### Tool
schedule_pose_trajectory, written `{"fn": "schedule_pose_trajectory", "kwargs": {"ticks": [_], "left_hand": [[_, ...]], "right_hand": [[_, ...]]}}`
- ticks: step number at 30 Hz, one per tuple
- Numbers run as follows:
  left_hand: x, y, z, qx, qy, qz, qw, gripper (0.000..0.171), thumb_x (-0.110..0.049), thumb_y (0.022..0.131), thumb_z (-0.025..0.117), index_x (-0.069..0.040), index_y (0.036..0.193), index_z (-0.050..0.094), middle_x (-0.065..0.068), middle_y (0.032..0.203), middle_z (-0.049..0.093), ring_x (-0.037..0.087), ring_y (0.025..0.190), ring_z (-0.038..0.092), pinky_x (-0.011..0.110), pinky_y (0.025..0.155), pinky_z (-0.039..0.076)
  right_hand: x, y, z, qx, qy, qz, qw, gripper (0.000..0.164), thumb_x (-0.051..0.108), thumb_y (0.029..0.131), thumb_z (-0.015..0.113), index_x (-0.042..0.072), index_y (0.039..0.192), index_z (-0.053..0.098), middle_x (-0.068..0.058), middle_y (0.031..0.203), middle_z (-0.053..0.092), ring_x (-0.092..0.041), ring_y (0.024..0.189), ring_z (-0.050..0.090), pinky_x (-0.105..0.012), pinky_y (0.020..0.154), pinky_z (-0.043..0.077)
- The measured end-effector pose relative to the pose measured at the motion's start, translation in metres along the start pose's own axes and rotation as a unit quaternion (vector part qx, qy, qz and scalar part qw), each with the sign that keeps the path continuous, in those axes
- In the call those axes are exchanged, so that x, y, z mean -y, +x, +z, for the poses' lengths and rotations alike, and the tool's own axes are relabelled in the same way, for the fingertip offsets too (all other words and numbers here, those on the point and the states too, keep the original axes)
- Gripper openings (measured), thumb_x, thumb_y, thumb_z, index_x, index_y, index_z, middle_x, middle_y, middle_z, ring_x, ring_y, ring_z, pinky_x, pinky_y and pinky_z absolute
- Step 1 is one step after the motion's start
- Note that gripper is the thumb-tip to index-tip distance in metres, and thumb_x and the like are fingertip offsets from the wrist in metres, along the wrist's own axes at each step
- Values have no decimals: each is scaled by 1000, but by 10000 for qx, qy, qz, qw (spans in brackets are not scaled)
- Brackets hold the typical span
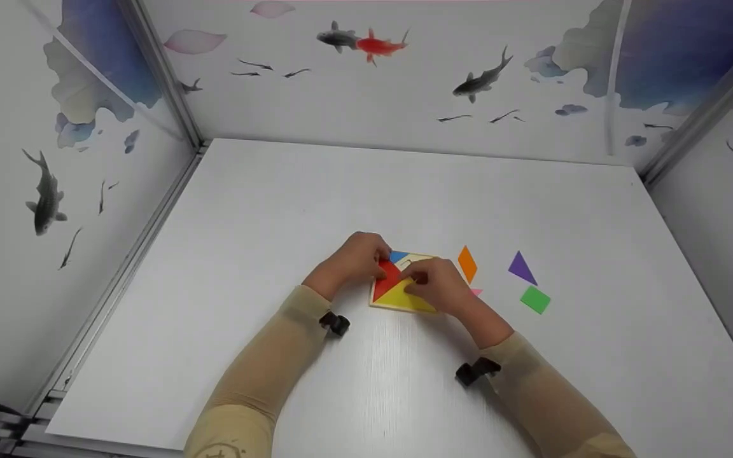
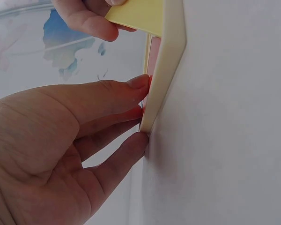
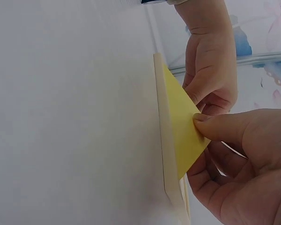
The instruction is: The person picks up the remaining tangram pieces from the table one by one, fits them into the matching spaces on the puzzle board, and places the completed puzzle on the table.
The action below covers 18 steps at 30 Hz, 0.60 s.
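A square wooden tangram tray [image 1: 398, 309] lies on the table with a red triangle [image 1: 389, 277] at its left and a blue piece [image 1: 397, 256] at its far corner. My left hand [image 1: 360, 256] holds the tray's left side, thumb against the red triangle and another fingertip at the tray's corner. My right hand [image 1: 441, 284] pinches a yellow triangle [image 3: 183, 129] between thumb and fingers. In both wrist views that triangle tilts up from the tray, its long edge down along the near rim. The right hand hides part of the tray.
Right of the tray lie an orange parallelogram [image 1: 467, 264], a purple triangle [image 1: 522, 269] and a green square [image 1: 536, 299]. A pink piece [image 1: 476, 292] shows partly behind the right hand. Fish-patterned panels [image 1: 392, 114] enclose the white table [image 1: 277, 210] on the far side and both sides.
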State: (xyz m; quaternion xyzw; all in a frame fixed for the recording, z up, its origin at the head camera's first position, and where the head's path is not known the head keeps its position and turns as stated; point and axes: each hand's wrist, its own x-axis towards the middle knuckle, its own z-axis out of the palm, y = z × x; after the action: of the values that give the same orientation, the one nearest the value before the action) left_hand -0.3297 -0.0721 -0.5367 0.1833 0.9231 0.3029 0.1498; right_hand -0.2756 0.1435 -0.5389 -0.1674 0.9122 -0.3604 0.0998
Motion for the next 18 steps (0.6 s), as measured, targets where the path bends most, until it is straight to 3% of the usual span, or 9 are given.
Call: {"fn": "schedule_pose_trajectory", "kwargs": {"ticks": [18], "left_hand": [[0,-2,-1,-4,9,59,10000,36,-12,89,84,-7,125,77,8,126,71,26,110,57,42,106,53]], "right_hand": [[1,1,4,50,-257,185,9995,23,11,94,81,15,116,82,-5,108,74,-22,93,63,-38,90,59]]}}
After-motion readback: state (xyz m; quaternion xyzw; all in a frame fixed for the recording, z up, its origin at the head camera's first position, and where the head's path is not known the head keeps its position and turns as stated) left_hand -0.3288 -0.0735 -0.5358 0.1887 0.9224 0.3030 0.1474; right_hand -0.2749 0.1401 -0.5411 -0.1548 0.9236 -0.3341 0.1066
